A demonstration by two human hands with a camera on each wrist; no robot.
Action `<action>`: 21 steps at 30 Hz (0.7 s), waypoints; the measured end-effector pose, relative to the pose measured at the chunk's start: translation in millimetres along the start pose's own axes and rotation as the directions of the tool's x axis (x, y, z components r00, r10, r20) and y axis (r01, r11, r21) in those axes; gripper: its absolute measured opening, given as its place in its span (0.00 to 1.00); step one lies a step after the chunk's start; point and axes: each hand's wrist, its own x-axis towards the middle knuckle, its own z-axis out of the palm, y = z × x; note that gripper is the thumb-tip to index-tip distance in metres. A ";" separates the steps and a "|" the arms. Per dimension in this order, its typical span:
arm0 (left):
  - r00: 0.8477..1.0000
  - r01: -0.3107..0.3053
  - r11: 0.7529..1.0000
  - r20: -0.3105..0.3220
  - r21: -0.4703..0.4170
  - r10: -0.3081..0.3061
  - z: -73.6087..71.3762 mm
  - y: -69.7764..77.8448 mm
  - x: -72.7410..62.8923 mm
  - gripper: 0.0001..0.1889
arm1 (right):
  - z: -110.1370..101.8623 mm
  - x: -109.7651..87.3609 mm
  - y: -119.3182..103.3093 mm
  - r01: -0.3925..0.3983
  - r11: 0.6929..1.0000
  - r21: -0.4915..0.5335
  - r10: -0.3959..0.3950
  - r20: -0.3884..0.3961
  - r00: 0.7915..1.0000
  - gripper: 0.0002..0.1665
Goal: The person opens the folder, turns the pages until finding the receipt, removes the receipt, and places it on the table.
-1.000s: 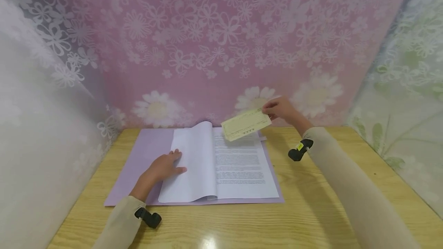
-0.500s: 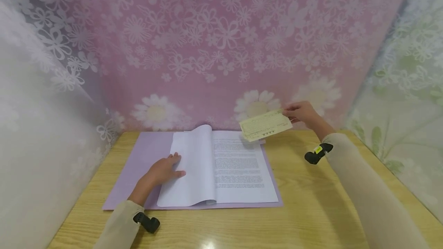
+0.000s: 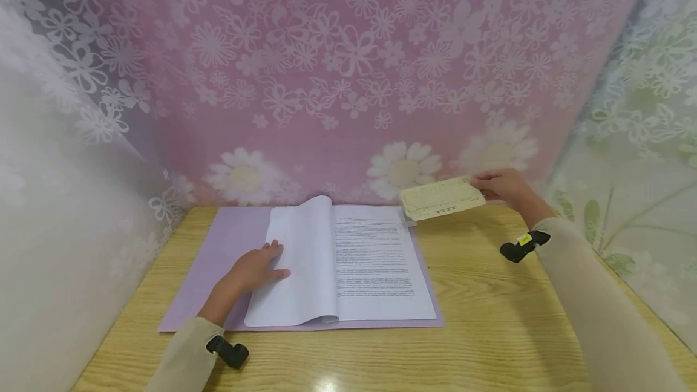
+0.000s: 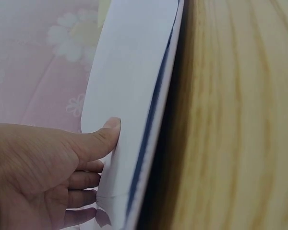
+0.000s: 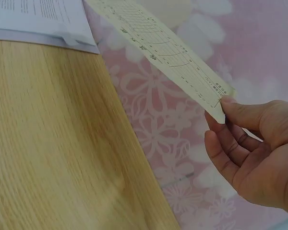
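A pale yellow printed paper slip (image 3: 442,198) with ruled lines is in the air at the table's back right. My right hand (image 3: 503,187) pinches its right end between thumb and fingers, as the right wrist view also shows. Below and to the left lies a lilac folder (image 3: 218,271), spread open, holding white sheets. The right-hand printed page (image 3: 370,265) faces up. Turned-over sheets (image 3: 302,265) curve up along the middle. My left hand (image 3: 256,270) rests on these sheets near their left edge, fingers extended and thumb apart; in the left wrist view its thumb lies on the paper.
The wooden table (image 3: 474,307) reaches forward to a pink floral backdrop (image 3: 327,77). Pale patterned sheets hang at the left and right sides. A small clear tab (image 3: 409,224) sticks out at the folder's right edge.
My right hand has carried the yellow slip to the right, from above the printed page to beyond the folder's right edge, and slightly lower. My left hand stays on the turned sheets.
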 end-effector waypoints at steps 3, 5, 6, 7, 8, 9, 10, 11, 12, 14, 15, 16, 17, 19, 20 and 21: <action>1.000 -0.004 1.000 -0.001 -0.002 0.004 -1.0 0.8 -0.6 0.39 | -3.8 -4.0 7.8 -0.014 1.000 -0.025 0.014 0.018 1.000 0.39; 1.000 -0.003 1.000 0.001 -0.006 0.003 -0.8 0.5 -0.8 0.39 | -5.8 -5.8 13.4 -0.012 0.999 -0.045 0.013 0.034 0.999 0.40; 1.000 -0.002 1.000 0.002 -0.008 0.002 -0.4 0.1 -1.0 0.39 | -6.7 -7.4 15.5 -0.008 0.999 -0.048 0.010 0.043 0.999 0.40; 1.000 -0.002 1.000 0.003 -0.010 0.002 -0.1 0.0 -1.2 0.39 | -7.7 -8.8 18.3 -0.005 0.998 -0.058 0.007 0.048 0.999 0.40; 1.000 -0.001 1.000 0.004 -0.012 0.001 0.3 0.0 -1.5 0.39 | -8.7 -10.2 20.9 -0.002 0.999 -0.053 0.005 0.053 0.999 0.40; 1.000 0.000 1.000 0.006 -0.014 0.000 0.8 -0.2 -1.5 0.39 | -9.7 -11.9 23.3 0.006 0.999 -0.053 -0.003 0.057 0.998 0.39; 1.000 0.000 1.000 0.007 -0.015 0.000 1.4 -0.6 -1.4 0.39 | -10.7 -13.1 26.0 0.010 0.999 -0.051 -0.007 0.058 0.998 0.39; 1.000 -0.003 1.000 0.008 -0.017 0.003 1.7 -0.6 -1.4 0.39 | -11.7 -14.4 28.4 0.015 0.998 -0.056 -0.011 0.060 0.998 0.38; 1.000 -0.004 1.000 0.009 -0.017 0.004 2.0 -0.9 -1.6 0.39 | -12.6 -15.7 30.4 0.013 0.998 -0.056 -0.010 0.059 0.998 0.38; 1.000 -0.007 1.000 0.009 -0.016 0.008 2.7 -1.9 -1.5 0.39 | -14.6 -17.5 34.1 0.006 0.998 -0.059 -0.002 0.057 0.998 0.38; 1.000 -0.008 1.000 0.009 -0.016 0.008 2.8 -2.3 -1.4 0.39 | -15.6 -18.1 35.8 0.001 0.998 -0.065 0.003 0.055 0.998 0.39; 1.000 -0.009 1.000 0.010 -0.012 0.009 2.9 -2.9 -1.3 0.39 | -16.6 -18.3 37.3 -0.006 0.997 -0.071 0.010 0.052 0.999 0.40; 1.000 -0.009 1.000 0.009 -0.007 0.009 2.8 -3.1 -1.3 0.39 | -17.4 -18.5 38.6 -0.011 0.997 -0.075 0.015 0.049 0.999 0.41; 1.000 -0.008 1.000 0.008 -0.001 0.008 2.6 -3.6 -0.6 0.39 | -18.9 -18.4 41.4 -0.018 0.997 -0.076 0.021 0.039 0.999 0.41; 1.000 -0.010 1.000 0.007 0.001 0.010 2.2 -3.4 -0.3 0.39 | -19.5 -17.9 43.0 -0.014 0.997 -0.080 0.017 0.036 0.999 0.41; 1.000 -0.010 1.000 0.007 0.000 0.010 1.9 -3.3 0.0 0.39 | -20.5 -17.6 44.8 -0.008 0.996 -0.084 0.011 0.034 0.999 0.41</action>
